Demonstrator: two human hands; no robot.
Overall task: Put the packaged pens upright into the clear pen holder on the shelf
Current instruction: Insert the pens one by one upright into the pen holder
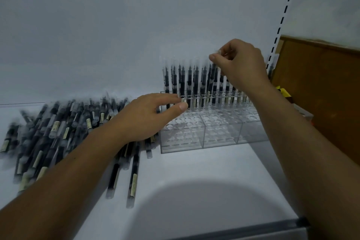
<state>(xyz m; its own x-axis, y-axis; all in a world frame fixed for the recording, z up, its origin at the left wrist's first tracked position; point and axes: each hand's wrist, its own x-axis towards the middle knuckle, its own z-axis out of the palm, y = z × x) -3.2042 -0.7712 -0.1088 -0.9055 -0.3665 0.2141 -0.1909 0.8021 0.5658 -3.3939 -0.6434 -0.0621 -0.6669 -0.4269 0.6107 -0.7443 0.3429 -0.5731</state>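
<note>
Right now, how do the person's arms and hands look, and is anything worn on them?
The left forearm and right forearm are bare; no sleeve edge is in view. The left hand and the right hand wear no gloves, and I see no ring, watch or bracelet. The thumbnails look short.

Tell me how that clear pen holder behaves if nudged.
The clear pen holder looks like rigid acrylic, so it should slide on the smooth shelf rather than flex. Pens stand only in its back rows, so weight likely sits rearward, yet the broad base probably resists tipping.
</note>
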